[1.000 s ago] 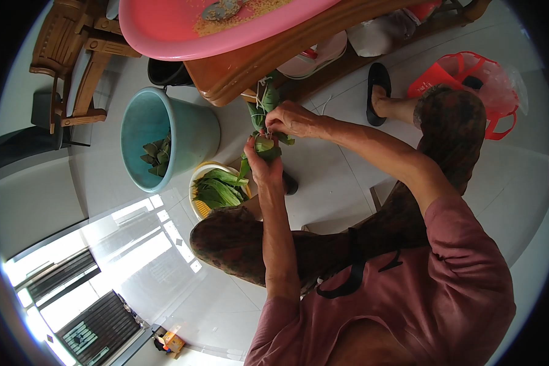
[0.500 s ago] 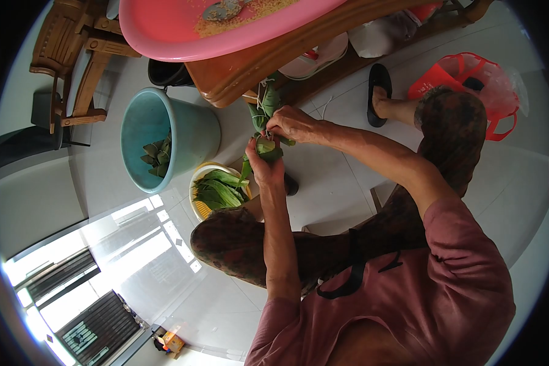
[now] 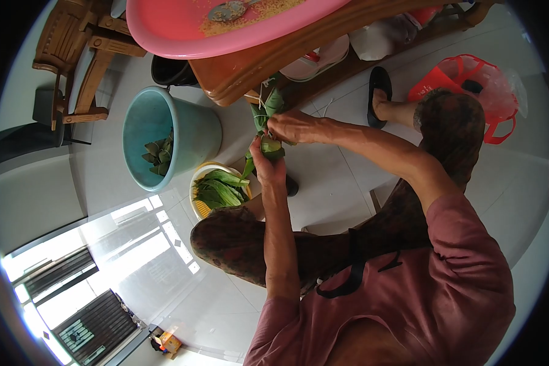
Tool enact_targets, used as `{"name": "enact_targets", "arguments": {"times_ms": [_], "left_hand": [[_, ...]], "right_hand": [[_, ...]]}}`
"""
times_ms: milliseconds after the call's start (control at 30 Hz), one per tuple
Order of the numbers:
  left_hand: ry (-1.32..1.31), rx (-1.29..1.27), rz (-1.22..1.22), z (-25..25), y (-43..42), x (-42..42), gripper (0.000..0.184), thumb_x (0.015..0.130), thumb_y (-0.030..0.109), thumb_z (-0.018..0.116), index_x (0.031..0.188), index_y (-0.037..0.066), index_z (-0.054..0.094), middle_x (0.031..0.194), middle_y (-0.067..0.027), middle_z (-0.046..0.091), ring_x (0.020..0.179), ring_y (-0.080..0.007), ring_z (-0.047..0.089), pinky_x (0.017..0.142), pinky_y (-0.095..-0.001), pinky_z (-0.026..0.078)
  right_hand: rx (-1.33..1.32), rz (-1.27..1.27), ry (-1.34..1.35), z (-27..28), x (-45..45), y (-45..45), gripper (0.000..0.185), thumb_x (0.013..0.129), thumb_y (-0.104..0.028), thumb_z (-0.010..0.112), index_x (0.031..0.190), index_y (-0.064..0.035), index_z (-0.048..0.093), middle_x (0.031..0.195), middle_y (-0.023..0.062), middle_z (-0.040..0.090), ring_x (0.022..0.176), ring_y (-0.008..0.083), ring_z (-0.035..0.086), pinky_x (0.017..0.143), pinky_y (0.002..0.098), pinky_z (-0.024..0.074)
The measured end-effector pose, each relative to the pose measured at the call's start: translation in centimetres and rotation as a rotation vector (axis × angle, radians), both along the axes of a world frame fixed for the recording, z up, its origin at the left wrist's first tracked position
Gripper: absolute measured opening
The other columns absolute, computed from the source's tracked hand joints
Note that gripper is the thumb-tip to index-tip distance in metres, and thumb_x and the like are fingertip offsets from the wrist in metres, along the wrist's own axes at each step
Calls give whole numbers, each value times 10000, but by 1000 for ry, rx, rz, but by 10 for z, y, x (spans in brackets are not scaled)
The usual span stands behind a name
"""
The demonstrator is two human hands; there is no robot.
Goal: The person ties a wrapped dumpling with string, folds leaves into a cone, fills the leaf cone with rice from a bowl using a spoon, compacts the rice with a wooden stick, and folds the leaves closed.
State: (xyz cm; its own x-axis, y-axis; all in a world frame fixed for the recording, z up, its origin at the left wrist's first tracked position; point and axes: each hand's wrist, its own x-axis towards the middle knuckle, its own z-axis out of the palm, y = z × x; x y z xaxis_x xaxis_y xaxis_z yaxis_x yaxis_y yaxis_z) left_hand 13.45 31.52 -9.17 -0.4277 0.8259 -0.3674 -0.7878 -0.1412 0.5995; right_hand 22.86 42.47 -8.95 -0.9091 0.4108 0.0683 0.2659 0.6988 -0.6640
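Observation:
My left hand is closed around a leaf-wrapped rice dumpling, with a loose leaf end hanging down on its left. My right hand is closed just above it, its fingertips pinched at the string by the dumpling's top; the fingers partly hide the string. Directly beyond my hands hangs a bunch of tied dumplings, green and wound with pale string, near the corner of the wooden table.
A pink basin with grain and a metal spoon rests on the table. At left stand a blue bucket holding wrapped dumplings and a basket of green leaves. A red bag lies at right.
The dumpling in my left hand has turned slightly, and the leaf tip that stuck out to its right no longer shows. My right hand has shifted a little over the string.

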Motion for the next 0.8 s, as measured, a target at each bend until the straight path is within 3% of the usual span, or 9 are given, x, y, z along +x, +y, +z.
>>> {"name": "enact_targets", "arguments": {"times_ms": [100, 200, 367, 567, 667, 700, 800], "left_hand": [[15, -54, 15, -3, -2, 0, 289, 858, 273, 453, 1035, 47, 482, 1035, -51, 519, 990, -189, 478, 958, -355, 337], [-25, -38, 6, -12, -1, -4, 277, 862, 267, 457, 1037, 53, 469, 1032, -51, 510, 985, -190, 476, 951, -361, 345], [-53, -30, 7, -17, 1, -1, 267, 864, 266, 468, 1029, 56, 462, 1024, -53, 506, 979, -189, 472, 941, -358, 350], [-76, -2, 32, -15, 3, 2, 201, 835, 228, 524, 962, 95, 444, 950, -79, 515, 918, -207, 481, 913, -367, 370], [-70, -6, 25, -19, 2, 1, 212, 852, 233, 485, 985, 71, 455, 976, -60, 517, 929, -191, 485, 921, -356, 366], [-71, -7, 19, -18, 2, 0, 223, 862, 237, 465, 997, 60, 462, 989, -50, 518, 936, -182, 486, 925, -350, 364], [-76, -8, 31, -17, 3, 1, 214, 859, 232, 467, 987, 61, 461, 983, -50, 514, 931, -182, 489, 926, -350, 364]], "right_hand": [[-525, -168, 167, 4, 7, 5, 187, 833, -170, 513, 909, 0, 533, 803, 108, 599, 731, 186, 598, 623, 297, 464], [-863, -185, 318, 12, 18, 18, 221, 863, -235, 490, 885, -18, 528, 790, 51, 593, 745, 121, 584, 626, 271, 452], [-835, -343, 465, 22, 27, 21, 171, 905, -190, 428, 924, -22, 454, 775, 53, 572, 740, 110, 584, 638, 234, 485], [-807, -467, 465, 1, 27, 22, 110, 898, -120, 442, 925, -13, 435, 710, 29, 499, 620, 76, 506, 543, 227, 437], [-1252, -396, 639, 7, 33, 28, 116, 883, -107, 474, 930, -12, 428, 690, 15, 464, 570, 62, 449, 505, 236, 409], [-1342, -334, 677, 13, 38, 30, 111, 873, -91, 493, 922, 2, 459, 724, 22, 499, 593, 71, 490, 516, 226, 425], [-885, -203, 299, 30, 50, 40, 107, 878, -88, 488, 873, 16, 515, 730, 29, 527, 622, 90, 531, 532, 238, 453]]}}
